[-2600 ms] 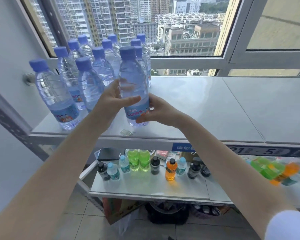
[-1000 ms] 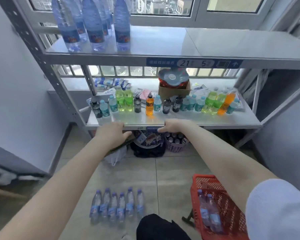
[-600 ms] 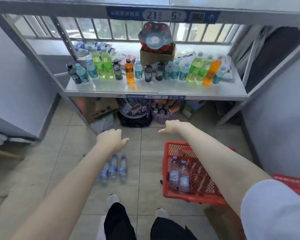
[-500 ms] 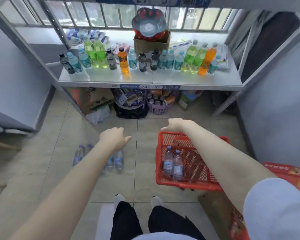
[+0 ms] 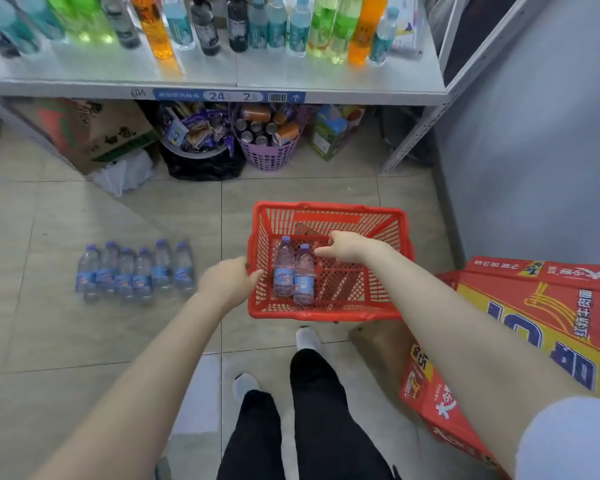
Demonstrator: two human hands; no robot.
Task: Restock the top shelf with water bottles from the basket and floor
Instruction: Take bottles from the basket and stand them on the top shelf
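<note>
A red plastic basket (image 5: 326, 311) stands on the tiled floor with two water bottles (image 5: 293, 271) lying side by side in it. Several more water bottles (image 5: 134, 271) lie in a row on the floor to its left. My left hand (image 5: 227, 282) hovers at the basket's left rim, fingers loosely curled and holding nothing. My right hand (image 5: 347, 245) reaches over the basket just right of the two bottles' caps, fingers relaxed and empty. The top shelf is out of view.
The lower shelf (image 5: 222, 88) carries several coloured drink bottles. Under it sit a cardboard box (image 5: 94, 133), a black bin of snacks (image 5: 198, 147) and a purple basket of cans (image 5: 267, 136). A red and yellow carton (image 5: 520, 341) lies at right. My feet stand behind the basket.
I let go of the bottle on the top shelf and looked down. Both hands dropped from the shelf edge to the red basket on the floor.
</note>
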